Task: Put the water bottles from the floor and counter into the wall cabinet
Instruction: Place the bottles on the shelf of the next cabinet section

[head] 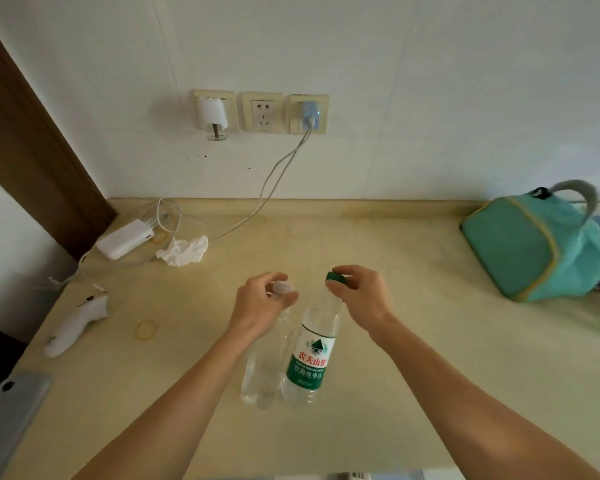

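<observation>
Two clear plastic water bottles stand upright, touching, on the beige worktop [378,258]. The left hand [262,303] pinches the pale cap of the unlabelled clear bottle [262,372]. The right hand [361,296] has its fingers [342,289] curled round the green cap of the green-labelled bottle [310,358].

- The labelled bottle [310,355], pinched at its green cap by the right hand [359,296], carries a white and green label below the grip.
- Red characters on the label's white part read 农夫山泉, under a green mountain logo.
- White characters on the green band read 饮用纯净水.
- Smaller print on the label is too blurred to read.
</observation>
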A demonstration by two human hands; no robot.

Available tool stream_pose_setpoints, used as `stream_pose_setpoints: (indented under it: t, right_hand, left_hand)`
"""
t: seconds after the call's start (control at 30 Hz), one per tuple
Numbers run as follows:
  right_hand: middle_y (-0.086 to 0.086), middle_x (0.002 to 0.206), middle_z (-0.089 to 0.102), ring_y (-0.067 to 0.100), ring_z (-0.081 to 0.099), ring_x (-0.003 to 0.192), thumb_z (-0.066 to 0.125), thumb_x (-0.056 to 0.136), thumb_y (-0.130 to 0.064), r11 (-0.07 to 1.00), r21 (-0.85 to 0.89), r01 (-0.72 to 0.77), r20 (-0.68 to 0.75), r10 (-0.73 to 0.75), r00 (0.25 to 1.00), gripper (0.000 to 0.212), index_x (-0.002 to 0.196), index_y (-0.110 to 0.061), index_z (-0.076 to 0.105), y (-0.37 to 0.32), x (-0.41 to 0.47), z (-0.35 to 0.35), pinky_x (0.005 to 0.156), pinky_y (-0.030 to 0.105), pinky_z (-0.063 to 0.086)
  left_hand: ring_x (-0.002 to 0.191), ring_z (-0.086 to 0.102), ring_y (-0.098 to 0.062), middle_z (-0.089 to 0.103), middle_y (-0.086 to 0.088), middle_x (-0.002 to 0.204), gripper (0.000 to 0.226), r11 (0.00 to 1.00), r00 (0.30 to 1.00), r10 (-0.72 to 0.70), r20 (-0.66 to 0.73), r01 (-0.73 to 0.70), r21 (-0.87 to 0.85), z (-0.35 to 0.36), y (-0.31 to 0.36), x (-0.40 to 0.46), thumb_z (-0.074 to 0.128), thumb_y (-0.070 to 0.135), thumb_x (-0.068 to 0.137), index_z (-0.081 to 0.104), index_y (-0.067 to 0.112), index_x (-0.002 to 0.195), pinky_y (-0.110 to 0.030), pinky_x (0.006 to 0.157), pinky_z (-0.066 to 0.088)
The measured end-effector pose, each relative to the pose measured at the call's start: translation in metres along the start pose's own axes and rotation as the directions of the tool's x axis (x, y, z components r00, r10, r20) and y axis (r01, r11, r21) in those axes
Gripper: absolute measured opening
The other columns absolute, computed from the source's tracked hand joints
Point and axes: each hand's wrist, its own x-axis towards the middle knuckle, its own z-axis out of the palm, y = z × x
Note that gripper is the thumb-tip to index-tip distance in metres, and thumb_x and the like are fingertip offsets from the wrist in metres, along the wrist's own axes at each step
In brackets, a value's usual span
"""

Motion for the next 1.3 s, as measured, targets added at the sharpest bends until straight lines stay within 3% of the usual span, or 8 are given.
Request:
stream_pose_setpoints:
  t: [0.13, 0.33, 0.53, 0.73, 0.97, 1.07, 1.17, 1.3]
  right_hand:
    - [0.0, 0.109, 0.074, 0.013, 0.068, 0.1, 0.074, 0.09, -0.018, 0.989, -0.118, 0.093, -0.058, -0.101, 0.993, 0.035, 0.125, -0.016, 0.07, 0.0, -0.01, -0.046, 0.092, 0.031, 0.054]
    - [-0.006, 0.107, 0.072, 0.009, 0.066, 0.097, 0.074, 0.09, -0.017, 0.969, -0.205, 0.141, -0.152, -0.174, 0.973, 0.036, 0.126, -0.02, 0.07, 0.01, -0.023, -0.102, 0.09, 0.026, 0.053]
    - [-0.017, 0.102, 0.069, 0.002, 0.063, 0.096, 0.074, 0.089, -0.012, 0.958, -0.191, 0.214, -0.192, -0.25, 0.949, 0.036, 0.122, -0.027, 0.069, 0.024, -0.035, -0.134, 0.086, 0.02, 0.05]
    - [-0.009, 0.113, 0.07, 0.012, 0.065, 0.108, 0.072, 0.091, -0.009, 0.949, -0.163, 0.269, -0.183, -0.296, 0.937, 0.039, 0.123, -0.029, 0.066, 0.041, -0.045, -0.152, 0.098, 0.033, 0.053]
    - [-0.013, 0.115, 0.069, 0.009, 0.063, 0.109, 0.072, 0.09, -0.008, 0.916, -0.181, 0.358, -0.129, -0.383, 0.915, 0.042, 0.126, -0.028, 0.065, 0.045, -0.047, -0.156, 0.099, 0.032, 0.053]
    - [-0.015, 0.118, 0.068, 0.007, 0.063, 0.111, 0.075, 0.088, -0.013, 0.92, -0.17, 0.353, -0.107, -0.374, 0.921, 0.045, 0.128, -0.031, 0.062, 0.051, -0.045, -0.158, 0.099, 0.032, 0.053]
    - [-0.019, 0.123, 0.063, 0.002, 0.059, 0.115, 0.081, 0.083, -0.027, 0.937, -0.162, 0.31, -0.074, -0.325, 0.943, 0.062, 0.139, -0.033, 0.053, 0.065, -0.041, -0.16, 0.099, 0.024, 0.049]
    - [-0.018, 0.13, 0.057, 0.001, 0.056, 0.118, 0.086, 0.077, -0.036, 0.978, -0.099, 0.186, 0.028, -0.184, 0.982, 0.084, 0.147, -0.031, 0.041, 0.094, -0.034, -0.158, 0.101, 0.024, 0.046]
  left_hand:
    - [0.088, 0.061, 0.001, 0.068, 0.005, 0.111, 0.044, 0.997, 0.999, 0.054, 0.008, -0.053, -0.047, 0.048, 0.034, 0.001, 0.08, 0.034, 0.084, 0.069, 0.023, 0.125, -0.007, 0.067, 0.043]
    - [0.1, 0.062, -0.008, 0.066, 0.007, 0.121, 0.046, 0.979, 0.991, 0.129, -0.043, -0.134, -0.151, 0.105, 0.078, -0.007, 0.079, 0.03, 0.086, 0.065, 0.02, 0.129, -0.015, 0.08, 0.048]
    - [0.105, 0.062, -0.009, 0.061, 0.01, 0.116, 0.044, 0.953, 0.967, 0.253, -0.021, -0.253, -0.165, 0.121, 0.096, -0.011, 0.084, 0.016, 0.081, 0.066, 0.026, 0.121, -0.025, 0.088, 0.054]
    - [0.104, 0.063, -0.009, 0.062, 0.012, 0.112, 0.047, 0.937, 0.95, 0.31, -0.038, -0.312, -0.158, 0.129, 0.099, -0.015, 0.084, 0.005, 0.078, 0.069, 0.021, 0.119, -0.026, 0.09, 0.055]
    - [0.108, 0.061, -0.003, 0.064, 0.009, 0.117, 0.048, 0.941, 0.948, 0.317, -0.02, -0.317, -0.116, 0.125, 0.096, -0.026, 0.085, 0.009, 0.079, 0.068, 0.02, 0.123, -0.024, 0.093, 0.052]
    - [0.114, 0.058, 0.0, 0.062, 0.011, 0.123, 0.054, 0.949, 0.956, 0.292, 0.007, -0.289, -0.123, 0.125, 0.095, -0.027, 0.085, 0.012, 0.08, 0.063, 0.022, 0.128, -0.02, 0.096, 0.049]
    - [0.118, 0.057, -0.001, 0.06, 0.011, 0.129, 0.062, 0.957, 0.961, 0.275, 0.041, -0.269, -0.107, 0.125, 0.092, -0.025, 0.086, 0.015, 0.079, 0.058, 0.023, 0.133, -0.015, 0.099, 0.045]
    - [0.125, 0.054, -0.004, 0.056, 0.013, 0.136, 0.079, 0.976, 0.971, 0.209, 0.113, -0.199, -0.092, 0.131, 0.077, -0.024, 0.09, 0.022, 0.074, 0.049, 0.028, 0.141, -0.023, 0.105, 0.043]
